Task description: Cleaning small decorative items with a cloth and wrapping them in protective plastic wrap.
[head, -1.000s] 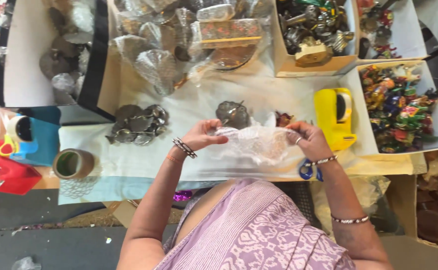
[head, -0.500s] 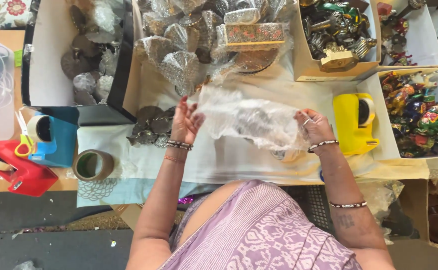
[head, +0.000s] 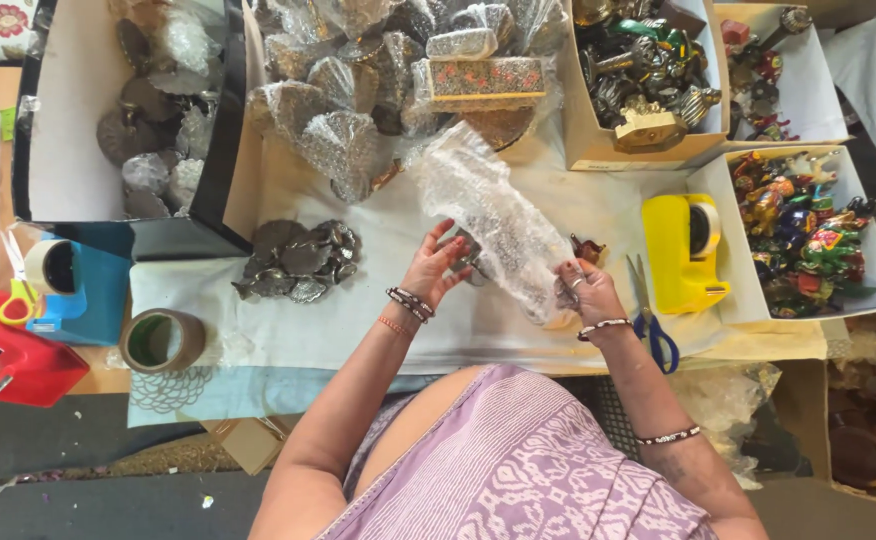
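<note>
Head view, work in hand: we are wrapping a small dark metal piece (head: 470,258) in a sheet of bubble wrap (head: 493,225), over a white-covered table (head: 398,330).
Left hand (head: 436,270): fingers spread apart and flat against the near left side of the sheet, touching the metal piece half hidden behind it.
Right hand (head: 584,290): fingers pinched together on the near right corner of the sheet.
Sheet: it runs slantwise from the right hand up and away to the left, its far end loose in the air.
Doing it well, in our judgement: keep the pinched corner taut, hold the piece centred under the left palm, and roll so the loose far end folds over evenly.
Nearby left: a heap of unwrapped metal pieces (head: 298,262), a brown tape roll (head: 163,340).
Nearby right: blue-handled scissors (head: 650,320) just beside the right wrist, a yellow tape dispenser (head: 683,250).
Far side: a box of wrapped pieces (head: 358,80).
</note>
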